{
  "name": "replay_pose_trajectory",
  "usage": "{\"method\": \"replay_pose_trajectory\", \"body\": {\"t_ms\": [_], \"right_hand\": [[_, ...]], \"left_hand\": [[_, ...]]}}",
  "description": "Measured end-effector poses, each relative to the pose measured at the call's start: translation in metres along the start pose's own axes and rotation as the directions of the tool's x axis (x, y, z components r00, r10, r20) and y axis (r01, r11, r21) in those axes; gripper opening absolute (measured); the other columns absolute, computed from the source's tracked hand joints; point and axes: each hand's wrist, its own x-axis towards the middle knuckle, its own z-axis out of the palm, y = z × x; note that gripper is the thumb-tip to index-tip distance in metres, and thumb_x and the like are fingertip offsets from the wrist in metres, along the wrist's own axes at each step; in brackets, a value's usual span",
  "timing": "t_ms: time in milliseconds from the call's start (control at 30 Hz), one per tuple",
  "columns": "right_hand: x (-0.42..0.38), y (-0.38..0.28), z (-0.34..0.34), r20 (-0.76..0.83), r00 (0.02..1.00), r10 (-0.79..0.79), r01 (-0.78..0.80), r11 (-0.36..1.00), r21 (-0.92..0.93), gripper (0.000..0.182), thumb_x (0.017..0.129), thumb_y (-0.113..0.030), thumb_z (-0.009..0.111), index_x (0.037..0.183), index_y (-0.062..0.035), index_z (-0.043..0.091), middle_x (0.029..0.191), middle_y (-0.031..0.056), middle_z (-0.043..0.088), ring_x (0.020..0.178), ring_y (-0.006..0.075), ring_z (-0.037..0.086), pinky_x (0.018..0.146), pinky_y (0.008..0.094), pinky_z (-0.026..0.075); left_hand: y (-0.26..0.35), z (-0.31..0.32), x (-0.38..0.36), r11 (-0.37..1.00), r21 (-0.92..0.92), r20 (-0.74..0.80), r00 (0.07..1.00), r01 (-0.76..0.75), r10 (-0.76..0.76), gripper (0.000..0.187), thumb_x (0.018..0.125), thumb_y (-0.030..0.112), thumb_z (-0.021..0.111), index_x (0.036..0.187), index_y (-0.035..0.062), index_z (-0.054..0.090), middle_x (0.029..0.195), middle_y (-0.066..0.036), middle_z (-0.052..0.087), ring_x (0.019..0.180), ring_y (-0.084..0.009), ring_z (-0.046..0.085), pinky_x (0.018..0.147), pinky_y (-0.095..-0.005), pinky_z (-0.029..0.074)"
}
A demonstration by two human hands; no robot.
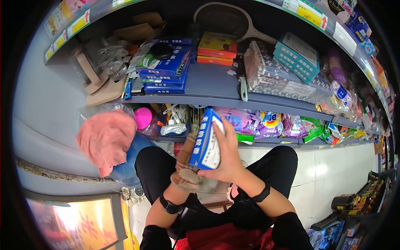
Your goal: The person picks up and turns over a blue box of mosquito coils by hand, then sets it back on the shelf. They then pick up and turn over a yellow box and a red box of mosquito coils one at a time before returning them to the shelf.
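A blue and white box [206,141] with printed characters is held up between my knees, in front of the lower shelf. My right hand [228,156] grips it from the right side, fingers along its edge. On the box's left is my left hand [186,166], smeared by motion, with a brownish cloth or glove look over it; its fingers are too blurred to read. On the upper shelf, left of centre, stands a stack of blue boxes [164,71] with a black round object [161,51] on top.
The grey shelf edge [187,100] runs across in front. Beside it are orange boxes [216,48], teal boxes [296,56] and patterned packages [271,71]. Detergent bags [266,123] fill the lower shelf. A pink cloth [106,139] lies over a blue container [129,166] at left.
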Motion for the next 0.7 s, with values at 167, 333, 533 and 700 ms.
{"method": "replay_pose_trajectory", "body": {"t_ms": [167, 333, 533, 700], "right_hand": [[-0.018, -0.023, 0.021, 0.023, 0.999, -0.043, 0.040, 0.992, 0.122, 0.123, 0.055, -0.061, 0.085, 0.152, -0.0071, 0.033, 0.151, 0.0349, 0.020, 0.139, 0.0563, 0.022, 0.112, 0.0645, 0.017], [0.000, -0.018, -0.002, -0.007, 0.998, -0.060, 0.060, 0.996, 0.060, 0.125, 0.055, -0.061, 0.085, 0.153, -0.0058, 0.030, 0.152, 0.0340, 0.020, 0.139, 0.0550, 0.024, 0.112, 0.0622, 0.020], [0.001, -0.007, -0.005, -0.016, 1.000, -0.001, 0.002, 0.997, 0.083, 0.124, 0.053, -0.053, 0.088, 0.153, -0.0087, 0.031, 0.151, 0.0319, 0.021, 0.138, 0.0546, 0.023, 0.111, 0.0621, 0.021], [-0.011, -0.025, 0.010, 0.023, 0.997, -0.078, 0.075, 0.988, 0.132, 0.119, 0.057, -0.058, 0.085, 0.153, -0.0113, 0.033, 0.151, 0.0356, 0.019, 0.137, 0.0567, 0.024, 0.110, 0.0666, 0.020]], "left_hand": [[0.011, -0.002, -0.006, 0.982, 0.055, 0.199, 0.966, -0.180, 0.166, 0.064, 0.099, 0.040, 0.056, 0.150, 0.0076, 0.037, 0.147, -0.015, 0.047, 0.129, -0.0256, 0.053, 0.110, -0.0392, 0.044], [-0.048, -0.055, 0.007, 0.956, -0.236, 0.110, 0.982, 0.173, -0.151, 0.061, 0.100, 0.037, 0.054, 0.151, 0.0078, 0.036, 0.150, -0.013, 0.045, 0.132, -0.0259, 0.050, 0.111, -0.0402, 0.042], [0.011, 0.014, 0.000, 0.970, -0.217, 0.219, 0.974, 0.107, -0.058, 0.054, 0.103, 0.029, 0.046, 0.152, 0.0082, 0.035, 0.153, -0.012, 0.040, 0.138, -0.0266, 0.045, 0.115, -0.0411, 0.038], [0.004, -0.004, -0.010, 0.962, 0.024, 0.331, 0.910, -0.274, 0.251, 0.064, 0.099, 0.028, 0.056, 0.155, 0.0109, 0.030, 0.159, -0.014, 0.031, 0.144, -0.0324, 0.034, 0.119, -0.0466, 0.030]]}}
